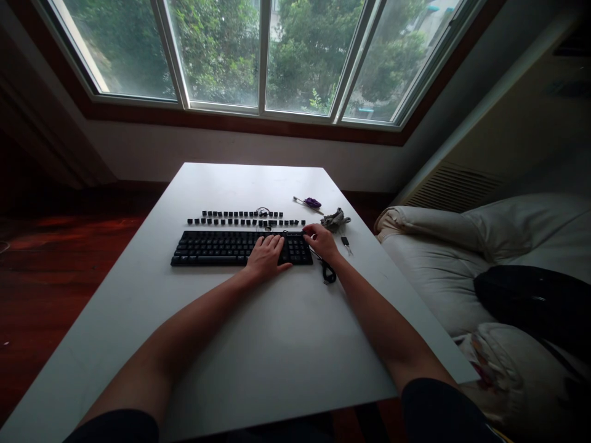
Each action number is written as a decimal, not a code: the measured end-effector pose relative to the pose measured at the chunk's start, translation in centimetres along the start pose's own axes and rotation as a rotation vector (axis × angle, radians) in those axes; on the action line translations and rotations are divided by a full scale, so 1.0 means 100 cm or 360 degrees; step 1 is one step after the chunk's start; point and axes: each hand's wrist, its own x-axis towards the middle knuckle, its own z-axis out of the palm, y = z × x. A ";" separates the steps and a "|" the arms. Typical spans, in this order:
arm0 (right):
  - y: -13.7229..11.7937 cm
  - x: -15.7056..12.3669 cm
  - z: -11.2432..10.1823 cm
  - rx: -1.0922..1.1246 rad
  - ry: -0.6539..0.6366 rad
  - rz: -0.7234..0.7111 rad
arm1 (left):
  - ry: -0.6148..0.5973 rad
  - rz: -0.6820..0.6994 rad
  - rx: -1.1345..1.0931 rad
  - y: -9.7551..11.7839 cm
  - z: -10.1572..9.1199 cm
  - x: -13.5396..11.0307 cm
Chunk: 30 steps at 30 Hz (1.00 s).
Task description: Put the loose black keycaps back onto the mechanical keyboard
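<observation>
resting left hand on keyboard, grip unclenched | right hand at corner, grip curled, hold unclear | table's near edge distant

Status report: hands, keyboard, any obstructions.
Left hand lying on keyboard, right hand at its far right corner. Keyboard flat on table, keycaps lined up beyond it. Cable coil near right hand; no clear obstruction.

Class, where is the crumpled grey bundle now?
In the head view, the grey bundle lies on the table, right of the keyboard, beyond the right hand.
</observation>
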 end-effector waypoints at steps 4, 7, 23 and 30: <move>0.005 0.000 0.002 0.0045 0.0044 -0.0072 | 0.0002 0.0002 0.0016 0.000 0.000 0.000; 0.008 0.000 0.003 0.0095 0.0051 -0.0113 | 0.0010 0.0010 0.0025 0.000 0.000 0.000; 0.019 0.002 0.009 0.0248 -0.0132 0.0031 | 0.0016 0.0007 0.0016 0.000 0.001 0.000; 0.015 0.005 0.010 0.0194 -0.0099 0.0159 | 0.0018 0.0008 0.0015 -0.001 0.000 0.000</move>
